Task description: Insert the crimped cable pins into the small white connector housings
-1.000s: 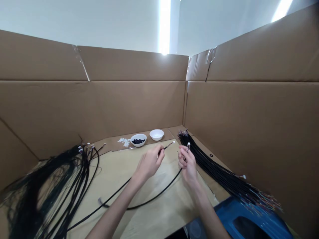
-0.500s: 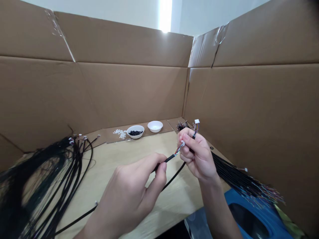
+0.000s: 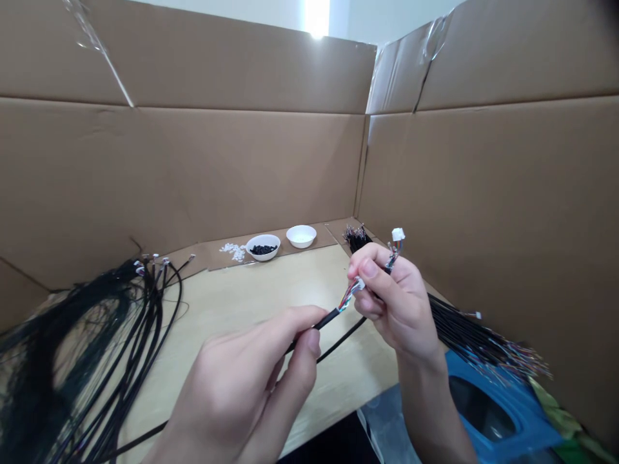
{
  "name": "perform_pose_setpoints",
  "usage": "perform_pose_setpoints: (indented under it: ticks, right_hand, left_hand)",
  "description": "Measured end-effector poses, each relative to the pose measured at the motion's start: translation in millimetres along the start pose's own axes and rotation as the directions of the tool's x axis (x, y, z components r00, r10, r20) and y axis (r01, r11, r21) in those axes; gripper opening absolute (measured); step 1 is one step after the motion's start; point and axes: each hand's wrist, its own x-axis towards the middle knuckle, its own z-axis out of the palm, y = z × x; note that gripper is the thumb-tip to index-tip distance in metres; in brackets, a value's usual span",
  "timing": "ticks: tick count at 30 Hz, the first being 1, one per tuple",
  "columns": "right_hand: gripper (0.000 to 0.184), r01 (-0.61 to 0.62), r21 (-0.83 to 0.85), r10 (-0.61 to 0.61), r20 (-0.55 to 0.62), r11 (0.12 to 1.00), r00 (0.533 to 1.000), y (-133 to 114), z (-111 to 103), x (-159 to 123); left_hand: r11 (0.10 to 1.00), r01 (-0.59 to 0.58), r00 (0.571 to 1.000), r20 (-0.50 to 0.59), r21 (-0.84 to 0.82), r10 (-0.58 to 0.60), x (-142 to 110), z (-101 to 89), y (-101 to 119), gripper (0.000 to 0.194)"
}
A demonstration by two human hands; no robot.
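Between thumb and forefinger, my left hand (image 3: 251,380) pinches a black cable (image 3: 329,319) close to its stripped end, where several coloured wires (image 3: 347,298) run into a small white connector (image 3: 358,284). My right hand (image 3: 394,293) is closed, its thumb and fingertips at that connector. A second cable end, with a white connector (image 3: 398,234) on coloured wires, sticks up from the top of my right hand. Black cable also runs from below my right hand down behind my left hand. Whether both ends belong to one cable is hidden.
Black cables with white connectors (image 3: 155,309) lie on the left. A bowl of small black pieces (image 3: 264,249), a white bowl (image 3: 301,237) and loose white bits (image 3: 234,251) stand at the back. A wire bundle (image 3: 483,341) lies right, above a blue stool (image 3: 507,412). Cardboard walls (image 3: 251,167) enclose the table.
My right hand has shifted slightly right, and the upright connector with it. My left hand has moved a little down and left. The view has tilted slightly downward.
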Motion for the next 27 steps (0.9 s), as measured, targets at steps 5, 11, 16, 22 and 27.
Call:
perform_pose_setpoints:
  ticks: [5, 11, 16, 22, 27]
  right_hand:
    - [0.022, -0.081, 0.048, 0.08, 0.023, 0.996, 0.997, -2.3, 3.8, 0.7]
    - [0.025, -0.17, 0.124, 0.163, 0.064, 0.978, 0.985, -8.0, 9.0, 2.4]
    - [0.02, -0.088, 0.059, 0.093, -0.085, 0.994, 0.992, 0.3, 6.6, 8.7]
    - [0.032, -0.033, 0.06, 0.047, -0.239, 0.998, 0.97, 7.8, 1.2, 13.7]
    - [0.027, -0.087, 0.094, 0.106, -0.214, 0.992, 0.971, 8.0, 6.7, 10.9]
  left_hand:
    - [1.0, 0.006, 1.0, 0.002, 0.004, -0.006, -0.5, -0.5, 0.7, 0.02]
    - [0.999, 0.04, 0.997, 0.061, -0.003, -0.04, -2.3, -1.8, 1.9, 0.016]
    - [0.981, 0.155, 0.982, 0.087, 0.115, -0.166, 7.5, -1.6, -14.0, 0.017]
    - [0.84, 0.463, 0.855, 0.106, 0.284, -0.507, 37.6, 23.2, -81.2, 0.03]
    - [0.866, 0.447, 0.871, 0.112, 0.225, -0.479, 42.9, 65.3, -133.9, 0.027]
